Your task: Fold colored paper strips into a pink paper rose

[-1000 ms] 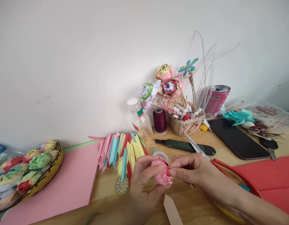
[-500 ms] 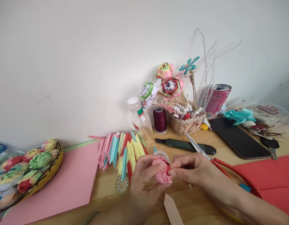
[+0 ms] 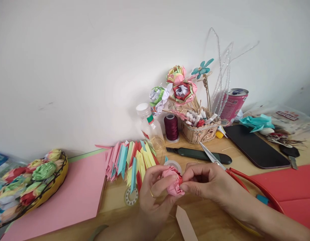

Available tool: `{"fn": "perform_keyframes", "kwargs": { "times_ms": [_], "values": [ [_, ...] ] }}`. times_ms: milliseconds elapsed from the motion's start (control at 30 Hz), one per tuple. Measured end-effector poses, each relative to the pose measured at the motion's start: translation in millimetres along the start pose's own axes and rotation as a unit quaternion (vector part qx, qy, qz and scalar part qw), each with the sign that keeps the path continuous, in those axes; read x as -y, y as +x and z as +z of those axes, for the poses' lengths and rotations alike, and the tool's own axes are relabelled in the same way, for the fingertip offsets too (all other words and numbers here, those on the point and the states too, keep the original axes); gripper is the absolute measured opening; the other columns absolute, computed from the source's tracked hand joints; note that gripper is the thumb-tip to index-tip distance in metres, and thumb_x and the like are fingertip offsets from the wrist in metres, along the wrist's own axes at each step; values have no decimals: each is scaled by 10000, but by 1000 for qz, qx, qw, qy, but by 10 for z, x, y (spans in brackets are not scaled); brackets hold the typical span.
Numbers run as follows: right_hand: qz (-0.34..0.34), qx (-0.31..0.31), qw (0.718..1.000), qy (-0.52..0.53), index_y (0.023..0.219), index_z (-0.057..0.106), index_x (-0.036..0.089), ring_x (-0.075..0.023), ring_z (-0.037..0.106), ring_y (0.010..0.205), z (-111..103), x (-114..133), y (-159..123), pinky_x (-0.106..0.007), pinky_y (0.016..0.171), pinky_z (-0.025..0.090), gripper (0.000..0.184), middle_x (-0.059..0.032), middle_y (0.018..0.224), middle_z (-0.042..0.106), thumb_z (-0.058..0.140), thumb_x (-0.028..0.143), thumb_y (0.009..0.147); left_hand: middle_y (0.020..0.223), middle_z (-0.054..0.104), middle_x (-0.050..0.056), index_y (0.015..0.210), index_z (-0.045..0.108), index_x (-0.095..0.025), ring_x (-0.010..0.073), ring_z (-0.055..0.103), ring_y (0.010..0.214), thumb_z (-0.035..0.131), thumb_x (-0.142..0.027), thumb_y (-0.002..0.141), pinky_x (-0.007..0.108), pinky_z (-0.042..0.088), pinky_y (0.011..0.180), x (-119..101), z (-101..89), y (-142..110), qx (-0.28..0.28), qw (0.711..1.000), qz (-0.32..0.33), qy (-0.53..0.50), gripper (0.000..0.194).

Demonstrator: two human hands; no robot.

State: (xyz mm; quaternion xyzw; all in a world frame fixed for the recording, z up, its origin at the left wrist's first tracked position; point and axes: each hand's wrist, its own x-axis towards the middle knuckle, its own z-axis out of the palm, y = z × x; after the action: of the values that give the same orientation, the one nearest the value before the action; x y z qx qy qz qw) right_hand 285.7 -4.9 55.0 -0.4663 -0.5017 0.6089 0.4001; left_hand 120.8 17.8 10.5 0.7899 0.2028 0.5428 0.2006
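Between my hands is a pink and red folded paper flower (image 3: 174, 187), held above the wooden table. My left hand (image 3: 155, 197), with a ring on one finger, wraps round its pink outer petals. The thumb and forefinger of my right hand (image 3: 205, 182) pinch the red part on the flower's right side. Below the hands lies a pale pointed paper strip (image 3: 186, 222). Red-handled scissors (image 3: 216, 162) lie open just behind and beside my right hand. A roll of tape (image 3: 173, 164) is partly hidden behind the flower.
Folded paper strips (image 3: 129, 160) are heaped left of the hands, near pink paper sheets (image 3: 79, 187) and a basket of paper flowers (image 3: 61, 177). Behind stand a bottle (image 3: 153, 132), a thread spool (image 3: 171, 129) and a wooden pot (image 3: 200, 134). A utility knife (image 3: 197, 155) and phone (image 3: 257, 147) lie rightward.
Hardly anything differs. Both hands keep their grip on the paper flower, which has shifted very slightly to the left.
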Motion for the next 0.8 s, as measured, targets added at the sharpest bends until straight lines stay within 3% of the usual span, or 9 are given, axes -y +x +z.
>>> {"fn": "perform_keyframes", "kwargs": {
  "times_ms": [100, 300, 367, 433, 533, 667, 800],
  "values": [
    [-6, 3, 1000, -6, 612, 650, 170, -109, 489, 622, -5, -11, -4, -226, 573, 370, 180, 13, 645, 575, 705, 340, 631, 1051, 486, 76, 1101, 523, -236, 169, 551, 925, 581, -96, 734, 310, 522, 731, 9, 4, -5, 3, 1000, -1, 10, 397],
    [-88, 31, 993, -71, 680, 692, 206, -117, 506, 687, -13, -3, -8, -231, 629, 384, 187, 6, 699, 562, 602, 350, 758, 1093, 470, 69, 1189, 478, -284, 171, 526, 979, 585, -66, 720, 326, 495, 806, 39, -6, -66, 24, 1000, -11, 0, 529],
    [-84, 15, 993, -81, 640, 678, 199, -114, 496, 655, -20, 11, -12, -232, 607, 383, 205, 8, 670, 551, 619, 369, 739, 1173, 462, 94, 1270, 390, -281, 215, 498, 1059, 623, -153, 713, 374, 470, 863, 42, -19, -103, 43, 996, -65, -45, 617],
    [-74, -3, 994, -84, 608, 667, 188, -109, 483, 621, -25, 28, -16, -231, 575, 380, 226, 8, 648, 539, 647, 393, 701, 1270, 428, 123, 1310, 335, -263, 261, 448, 1147, 618, -257, 727, 403, 452, 896, 36, -33, -123, 63, 978, -164, -112, 648],
    [-44, -15, 997, -60, 575, 653, 178, -96, 465, 576, -21, 47, -20, -223, 536, 376, 230, 17, 622, 522, 694, 397, 633, 1278, 462, 111, 1241, 446, -250, 254, 464, 1151, 568, -302, 766, 374, 460, 893, 15, -49, -103, 77, 934, -286, -198, 493],
    [-6, -5, 1000, -16, 523, 640, 164, -92, 466, 567, -14, 66, -15, -223, 542, 383, 207, 24, 589, 522, 742, 339, 569, 1144, 581, 100, 1178, 520, -233, 225, 574, 1005, 572, -330, 759, 365, 492, 838, 1, -49, -50, 89, 899, -322, -282, 433],
    [-19, 37, 999, -20, 606, 692, 176, -107, 494, 613, -49, 90, -16, -232, 579, 404, 196, 5, 640, 554, 695, 370, 637, 1147, 594, 84, 1197, 505, -245, 211, 558, 1039, 554, -330, 775, 369, 446, 907, 32, -44, -77, 80, 884, -337, -313, 433]
  ]
}}
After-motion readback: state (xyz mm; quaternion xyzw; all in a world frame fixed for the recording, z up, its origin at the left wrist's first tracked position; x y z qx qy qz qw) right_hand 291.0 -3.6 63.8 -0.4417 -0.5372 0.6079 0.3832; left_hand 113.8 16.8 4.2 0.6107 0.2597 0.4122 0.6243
